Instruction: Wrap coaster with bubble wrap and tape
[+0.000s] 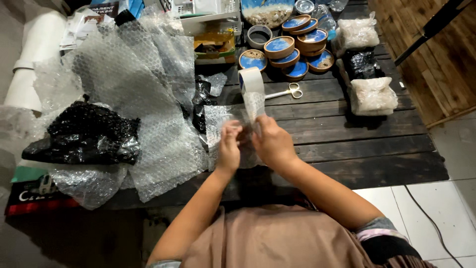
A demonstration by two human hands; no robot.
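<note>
Landmark: we take the dark slatted wooden table as our reference.
Left hand: over the table's near middle, fingers pinched on a crinkly clear bubble-wrapped bundle.
Right hand: touching the left, clamped on the same bundle and a strip from the tape roll.
Tape roll: glossy white ring, upright, just beyond our hands.
Scissors: thin metal, beside the roll, toward the table's far side.
Round coasters: wood-rimmed blue discs, stacked at the far edge.
Bubble wrap sheets: dimpled, heaped on the table's left.
</note>
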